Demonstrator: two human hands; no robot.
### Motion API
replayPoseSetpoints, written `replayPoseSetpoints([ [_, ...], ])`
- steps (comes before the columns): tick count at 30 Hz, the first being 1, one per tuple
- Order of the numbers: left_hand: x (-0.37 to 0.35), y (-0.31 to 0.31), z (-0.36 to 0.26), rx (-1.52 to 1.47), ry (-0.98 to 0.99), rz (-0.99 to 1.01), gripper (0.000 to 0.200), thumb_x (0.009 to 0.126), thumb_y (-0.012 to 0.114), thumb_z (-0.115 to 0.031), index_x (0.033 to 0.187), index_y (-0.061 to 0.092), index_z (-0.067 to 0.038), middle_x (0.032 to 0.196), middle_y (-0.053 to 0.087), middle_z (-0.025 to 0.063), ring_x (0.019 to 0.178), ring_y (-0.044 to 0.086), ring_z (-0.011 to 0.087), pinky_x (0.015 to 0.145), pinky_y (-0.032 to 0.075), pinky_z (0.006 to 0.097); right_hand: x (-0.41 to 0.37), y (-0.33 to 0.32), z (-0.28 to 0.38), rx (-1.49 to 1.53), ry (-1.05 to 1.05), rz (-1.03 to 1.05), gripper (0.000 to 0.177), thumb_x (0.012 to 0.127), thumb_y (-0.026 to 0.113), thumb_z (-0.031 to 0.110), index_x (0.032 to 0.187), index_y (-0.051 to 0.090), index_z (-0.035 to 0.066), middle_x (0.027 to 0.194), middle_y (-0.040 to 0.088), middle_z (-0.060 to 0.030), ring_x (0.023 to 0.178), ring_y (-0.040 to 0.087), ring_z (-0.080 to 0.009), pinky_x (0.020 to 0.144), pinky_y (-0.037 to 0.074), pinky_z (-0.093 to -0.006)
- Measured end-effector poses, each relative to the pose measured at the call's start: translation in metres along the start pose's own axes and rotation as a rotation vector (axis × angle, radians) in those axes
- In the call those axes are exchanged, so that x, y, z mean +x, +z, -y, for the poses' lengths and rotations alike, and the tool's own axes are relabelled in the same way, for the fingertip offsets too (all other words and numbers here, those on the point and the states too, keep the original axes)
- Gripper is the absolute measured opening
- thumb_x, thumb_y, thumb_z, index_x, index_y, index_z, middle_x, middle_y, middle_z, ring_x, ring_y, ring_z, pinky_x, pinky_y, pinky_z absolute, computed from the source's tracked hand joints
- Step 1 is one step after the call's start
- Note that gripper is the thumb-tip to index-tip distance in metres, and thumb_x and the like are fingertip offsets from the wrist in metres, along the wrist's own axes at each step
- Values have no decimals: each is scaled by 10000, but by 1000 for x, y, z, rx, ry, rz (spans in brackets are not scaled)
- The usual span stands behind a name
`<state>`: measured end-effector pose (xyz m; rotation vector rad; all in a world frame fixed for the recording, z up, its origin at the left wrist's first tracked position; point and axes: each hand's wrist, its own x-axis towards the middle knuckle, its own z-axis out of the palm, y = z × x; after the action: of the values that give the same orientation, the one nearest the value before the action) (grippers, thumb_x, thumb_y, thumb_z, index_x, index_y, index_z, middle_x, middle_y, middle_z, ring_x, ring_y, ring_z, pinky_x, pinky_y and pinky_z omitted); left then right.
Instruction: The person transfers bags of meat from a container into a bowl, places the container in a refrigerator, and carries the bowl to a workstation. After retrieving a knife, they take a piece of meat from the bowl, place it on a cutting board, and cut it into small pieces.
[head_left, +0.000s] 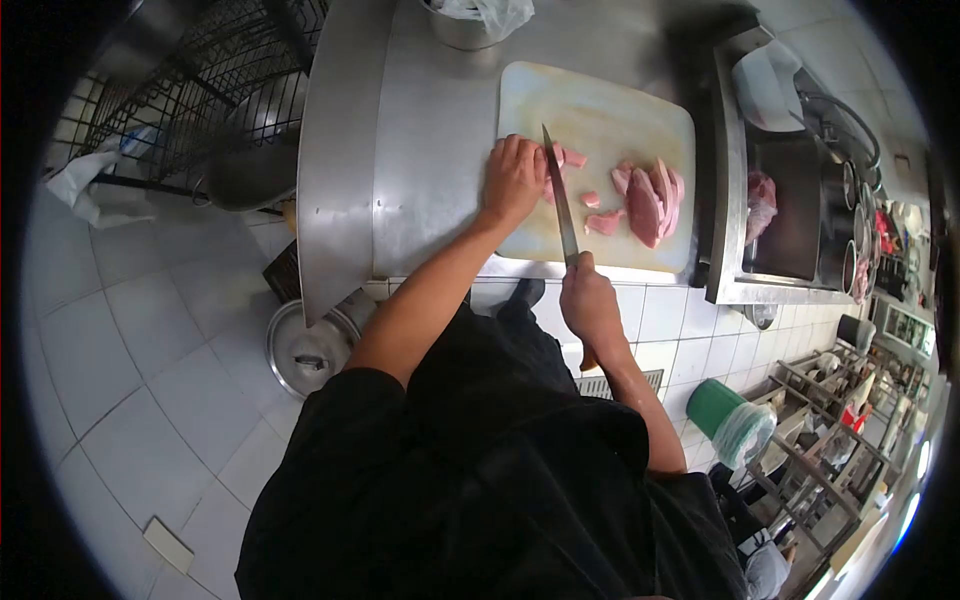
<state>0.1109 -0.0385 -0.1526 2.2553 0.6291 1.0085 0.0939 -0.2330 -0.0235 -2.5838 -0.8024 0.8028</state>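
One cutting board (600, 105) on the steel counter (430, 150), one knife (560, 200), two hands at work. The left hand (513, 180) sits on the board's near-left part, knuckles up, fingers bunched together and curled down onto a piece of raw meat (568, 158), which peeks out pink just past the fingertips. The blade runs right alongside those fingers, tip pointing to the far side of the board and edge down by the meat. The right hand (588, 300) is at the counter's front edge, fingers wrapped tight around the knife's handle, whose end pokes out below the fist. On the board to the right of the blade I count two small loose pieces (603, 222), then one pile of larger slices (650, 200) leaning on each other; how many are in the pile I cannot tell. Further right, one sink (800, 240) with more pink meat in it. Down on the tiled floor: one lidded pot (305, 350) and one green bin (718, 403).
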Motion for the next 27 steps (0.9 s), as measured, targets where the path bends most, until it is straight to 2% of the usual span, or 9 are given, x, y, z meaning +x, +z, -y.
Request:
replayPoseSetpoints([
  [3,0,2,-2,79,10,69,84,877,588,-124,893,573,-42,909,567,144,882,548,348,799,456,466,23,17,-2,3,-38,-49,151,943,466,102,964,416,-39,717,612,-352,708,620,-539,648,487,-613],
  [7,4,-1,0,116,30,95,69,866,591,-105,890,565,-46,894,557,145,870,542,354,790,451,468,83,44,-5,7,-117,-166,189,959,464,158,999,432,-24,745,616,-350,735,621,-535,677,487,-605],
  [9,7,0,1,108,47,84,65,863,589,-104,883,566,-47,890,556,142,872,541,350,789,451,466,125,48,-13,23,-218,-247,227,964,480,192,1007,441,-27,733,620,-328,661,639,-488,611,515,-563],
  [11,6,-6,-2,71,83,99,59,867,584,-101,875,566,-46,888,557,137,876,540,346,790,451,463,154,28,1,179,-59,-109,254,967,492,215,991,464,-36,695,616,-289,589,650,-425,525,533,-491],
  [15,4,-14,1,-56,56,125,119,899,569,-117,967,627,-38,941,587,123,923,555,343,818,457,430,131,-18,21,245,-146,-164,220,968,476,210,978,502,-8,745,635,-314,654,657,-443,609,516,-551],
  [17,-4,-28,1,-155,-64,77,168,877,631,-118,1017,652,-28,1004,618,118,964,579,348,854,467,427,103,-28,25,217,-136,-205,225,971,476,217,983,507,-5,744,634,-313,659,650,-458,610,509,-559],
  [21,-27,-57,-4,-164,-82,67,187,837,680,-82,1012,658,-21,1004,629,120,968,594,339,859,483,423,58,5,5,30,-217,-227,210,974,463,197,1007,468,-10,757,626,-335,702,622,-520,645,486,-604],
  [24,-25,-57,-5,-217,-115,145,195,815,682,-58,1006,662,-21,994,630,122,956,604,327,834,498,409,39,16,11,-33,-112,-87,194,969,462,183,1004,444,-7,739,620,-345,717,621,-533,662,489,-609],
  [27,-18,-55,-3,-227,-87,226,207,791,675,-38,997,659,-16,990,629,123,939,609,324,817,509,407,36,24,11,-39,-73,-85,166,961,459,160,990,436,-2,729,616,-350,726,623,-538,660,492,-611],
])
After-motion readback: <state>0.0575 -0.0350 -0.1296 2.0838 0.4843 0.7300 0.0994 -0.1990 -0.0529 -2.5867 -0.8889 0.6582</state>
